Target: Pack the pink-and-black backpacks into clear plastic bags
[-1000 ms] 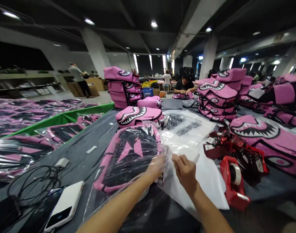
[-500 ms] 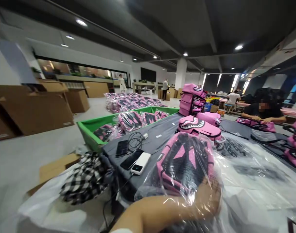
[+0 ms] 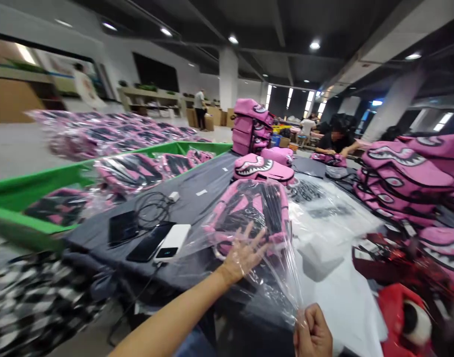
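Observation:
A pink and black backpack (image 3: 277,203) lies on the table inside a clear plastic bag (image 3: 279,282), its strap side up. My left hand (image 3: 245,253) rests over the near end of the backpack with fingers spread; whether it is under or over the film I cannot tell. At the near right, my right hand (image 3: 312,329) is closed in a fist on the edge of the plastic bag and pulls the film taut. Just behind lies a pink backpack (image 3: 262,168) with a toothed-mouth print.
On the left of the table are a white power bank (image 3: 173,243), dark phones (image 3: 150,241) and a coiled cable (image 3: 152,208). A green bin (image 3: 22,186) holds bagged backpacks. Stacked backpacks (image 3: 394,183) stand right, near flat plastic bags (image 3: 334,218). A co-worker (image 3: 336,139) sits across the table.
My view has swung right. My right hand has come into view gripping the bag's edge, and my left hand now shows spread fingers at the backpack's near end.

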